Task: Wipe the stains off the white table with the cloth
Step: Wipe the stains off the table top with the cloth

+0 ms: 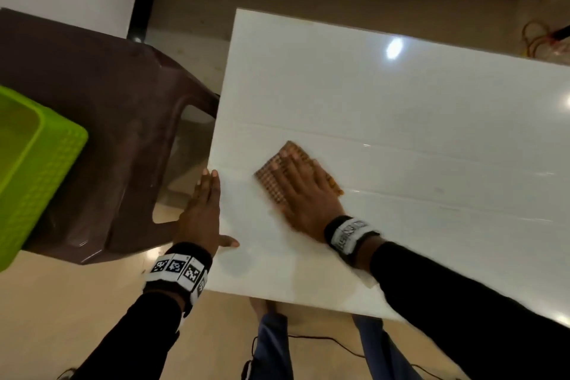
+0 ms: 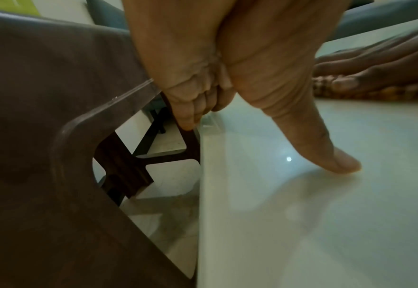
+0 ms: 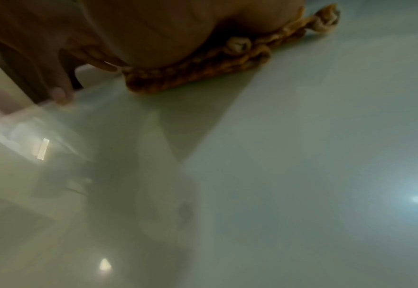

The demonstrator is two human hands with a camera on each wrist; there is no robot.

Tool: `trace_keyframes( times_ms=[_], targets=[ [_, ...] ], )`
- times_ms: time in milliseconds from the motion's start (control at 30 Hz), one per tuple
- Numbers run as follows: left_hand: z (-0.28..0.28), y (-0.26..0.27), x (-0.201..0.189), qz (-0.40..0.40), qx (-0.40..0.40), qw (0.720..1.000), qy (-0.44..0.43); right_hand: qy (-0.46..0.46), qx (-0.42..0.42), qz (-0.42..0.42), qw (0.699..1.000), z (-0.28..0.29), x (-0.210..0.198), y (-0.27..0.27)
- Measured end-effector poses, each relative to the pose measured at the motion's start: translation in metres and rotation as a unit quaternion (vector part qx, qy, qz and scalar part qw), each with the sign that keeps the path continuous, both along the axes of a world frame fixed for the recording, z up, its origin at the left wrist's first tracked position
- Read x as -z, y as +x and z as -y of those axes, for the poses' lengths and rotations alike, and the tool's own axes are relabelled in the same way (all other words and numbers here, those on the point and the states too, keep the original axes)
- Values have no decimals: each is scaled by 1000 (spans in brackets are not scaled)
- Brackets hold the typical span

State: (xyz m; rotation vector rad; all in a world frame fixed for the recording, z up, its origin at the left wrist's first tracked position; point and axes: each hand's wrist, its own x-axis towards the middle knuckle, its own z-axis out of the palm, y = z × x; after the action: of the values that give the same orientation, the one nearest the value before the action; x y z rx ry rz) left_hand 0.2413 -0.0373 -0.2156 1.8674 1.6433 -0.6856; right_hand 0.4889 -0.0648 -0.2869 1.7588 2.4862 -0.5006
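Note:
The white table [image 1: 401,95] is glossy and reflects ceiling lights. A brown-and-orange checked cloth [image 1: 273,183] lies folded near its left front part. My right hand [image 1: 303,197] presses flat on the cloth with fingers spread and straight. The right wrist view shows the palm [image 3: 158,31] on the bunched cloth [image 3: 203,76]. My left hand [image 1: 202,210] rests along the table's left edge, fingers straight and thumb on the top. In the left wrist view the thumb [image 2: 326,152] touches the table [image 2: 326,224], with the cloth [image 2: 387,93] beyond. No distinct stain shows.
A brown plastic chair [image 1: 108,133] stands against the table's left edge, with a green basket [image 1: 34,170] on it. Coloured wires [image 1: 536,37] lie on the floor beyond the far right. My legs [image 1: 271,345] and a black cable are below the front edge.

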Motion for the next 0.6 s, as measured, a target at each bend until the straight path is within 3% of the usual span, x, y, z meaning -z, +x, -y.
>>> trace_keyframes(
  times_ms=[100,167,233,300,367,467,533,600],
  targets=[
    [-2,6,-6,-10,7,1000,-1,-14,170,25,985,7,0,99],
    [-4,7,-9,-16,8,1000,-3,-23,308,31,950,19,-5,143],
    [-4,4,-10,-15,-1,1000,-15,-32,414,31,909,23,-4,139],
    [-6,2,-13,-1,-11,1000,-25,-31,478,41,877,13,-1,93],
    [-11,-1,-16,24,-43,999,-18,-29,451,27,892,2,2,29],
    [-19,-7,-20,49,-99,994,1,-16,290,-18,957,5,3,-80],
    [-23,-5,-20,62,-103,993,9,-35,185,-30,982,18,-4,-139],
    [-21,4,-20,59,-85,994,28,-42,109,-4,993,27,-9,-162]
  ],
)
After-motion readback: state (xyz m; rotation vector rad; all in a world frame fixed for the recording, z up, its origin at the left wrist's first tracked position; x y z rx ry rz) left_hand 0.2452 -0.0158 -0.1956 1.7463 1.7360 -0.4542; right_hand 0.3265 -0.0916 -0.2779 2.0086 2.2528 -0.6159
